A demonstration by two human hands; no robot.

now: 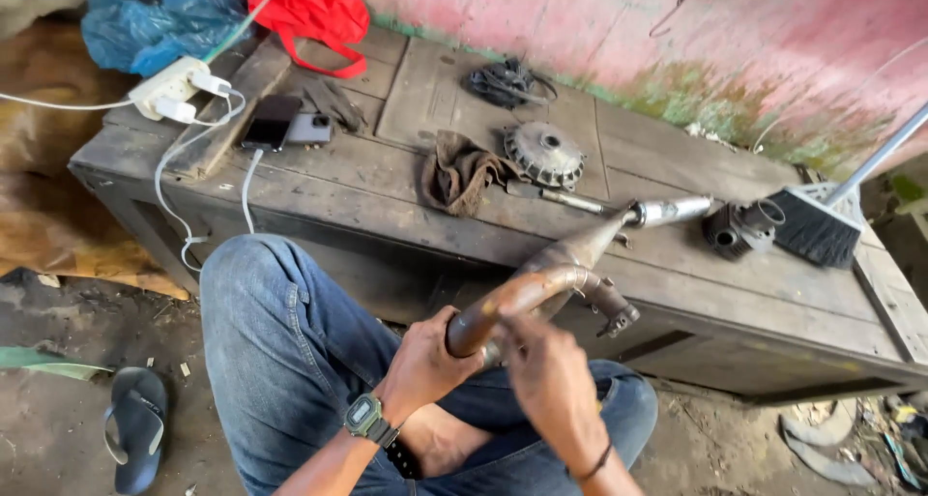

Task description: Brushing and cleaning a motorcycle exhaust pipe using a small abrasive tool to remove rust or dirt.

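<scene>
You are gripping the bent end of a rusty exhaust pipe (541, 288) low in the frame's centre, your left hand (425, 365) clamped around it and your right hand (551, 380) closing over it; its far end is resting on the wooden bench (387, 191), near a rag (459, 172).

- A worn wooden bench (677, 264) of grey planks stands against the wall.
- The wall (619, 32) is faded pink, stained green along its base.
- The floor (58, 409) is bare dirt, littered with scraps.
- Daylight falls evenly, with soft shadows under the bench.
</scene>
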